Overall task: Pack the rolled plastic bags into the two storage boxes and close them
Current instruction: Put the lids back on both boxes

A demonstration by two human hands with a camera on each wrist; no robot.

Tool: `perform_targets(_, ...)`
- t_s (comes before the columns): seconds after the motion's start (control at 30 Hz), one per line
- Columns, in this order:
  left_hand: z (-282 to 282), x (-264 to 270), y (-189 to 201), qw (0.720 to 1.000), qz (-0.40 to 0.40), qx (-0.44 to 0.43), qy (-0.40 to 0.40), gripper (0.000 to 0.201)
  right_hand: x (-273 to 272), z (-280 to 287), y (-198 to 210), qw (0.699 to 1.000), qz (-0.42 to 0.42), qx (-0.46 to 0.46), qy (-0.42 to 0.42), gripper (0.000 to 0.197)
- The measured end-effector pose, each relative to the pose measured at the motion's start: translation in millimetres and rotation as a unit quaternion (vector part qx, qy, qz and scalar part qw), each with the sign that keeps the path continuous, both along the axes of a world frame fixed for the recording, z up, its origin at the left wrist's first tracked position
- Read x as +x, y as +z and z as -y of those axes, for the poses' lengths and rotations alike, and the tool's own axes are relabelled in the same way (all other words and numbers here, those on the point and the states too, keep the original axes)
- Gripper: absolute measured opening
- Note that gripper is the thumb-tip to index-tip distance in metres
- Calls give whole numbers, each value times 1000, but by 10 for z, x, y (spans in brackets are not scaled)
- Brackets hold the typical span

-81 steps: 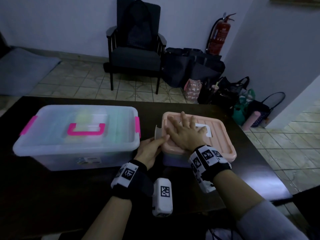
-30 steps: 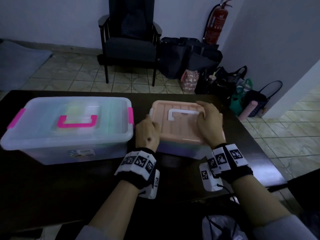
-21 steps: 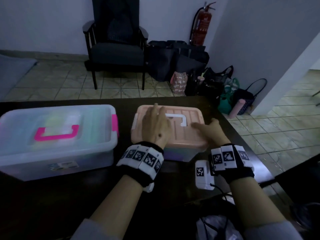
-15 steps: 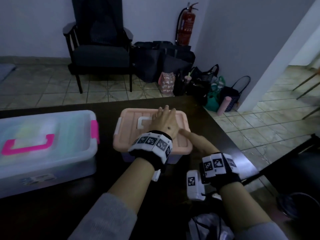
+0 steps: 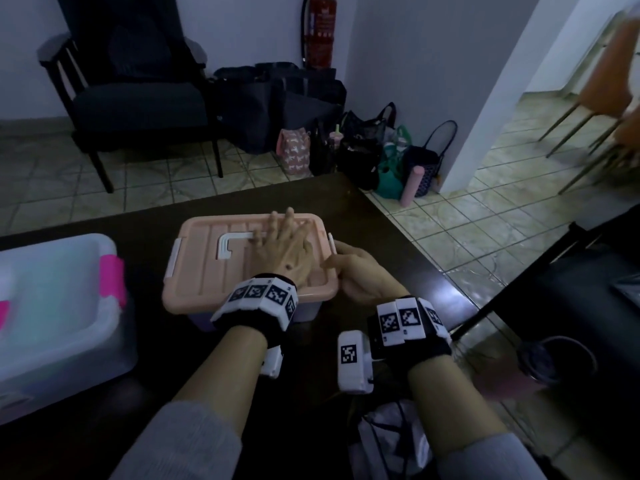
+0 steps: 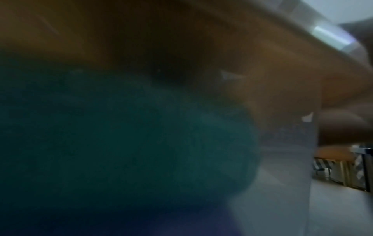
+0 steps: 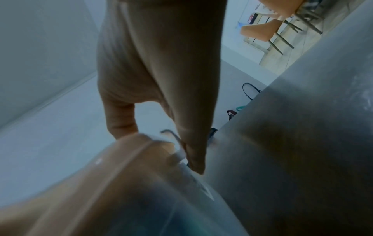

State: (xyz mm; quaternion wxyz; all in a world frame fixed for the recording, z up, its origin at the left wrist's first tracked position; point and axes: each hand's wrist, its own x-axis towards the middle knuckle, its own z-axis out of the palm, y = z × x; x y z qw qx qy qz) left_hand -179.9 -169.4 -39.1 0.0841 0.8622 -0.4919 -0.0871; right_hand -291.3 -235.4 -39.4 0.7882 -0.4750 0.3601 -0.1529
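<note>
two storage boxes on a dark, glossy counter (image 5: 398, 233). item one: small box (image 5: 214, 271), rectangular with rounded corners, translucent bluish body under a matte peach lid (image 5: 204, 261) moulded with raised ribs; a flat white handle (image 5: 230, 245) lies recessed in the lid. left-end latch (image 5: 173, 258), white, folded down against the rim. right-end latch (image 5: 332, 243), white, thin flap, standing up off the rim. left hand (image 5: 284, 251) lies flat on the lid's right half, fingers straight and spread, pressing down. right hand (image 5: 356, 275) at the box's right end, thumb and forefinger curled and pinching the raised latch; right wrist view shows the fingertips (image 7: 196, 166) on the white flap at the lid's edge. item two: large box (image 5: 52, 317), well left of the first, cloudy clear plastic, lid on, bright pink side clip (image 5: 112, 282). rolled bags not distinctly visible; only faint green-blue shows through the walls. left wrist view blurred, dark teal and brown
</note>
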Motion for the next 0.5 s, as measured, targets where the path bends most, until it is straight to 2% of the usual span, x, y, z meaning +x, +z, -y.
perform_targets(0.17,32,-9,-30,1000,-2,-8,9,51,34,14,84,999,25,-4,43,43)
perform_targets(0.33,85,-10,-57,1000,-11,-9,20,51,93,8,157,993,-4,-59,106,68)
perform_targets(0.5,91,18,-82,1000,-16,-10,10,51,215,-26,113,993,23,-46,110,86)
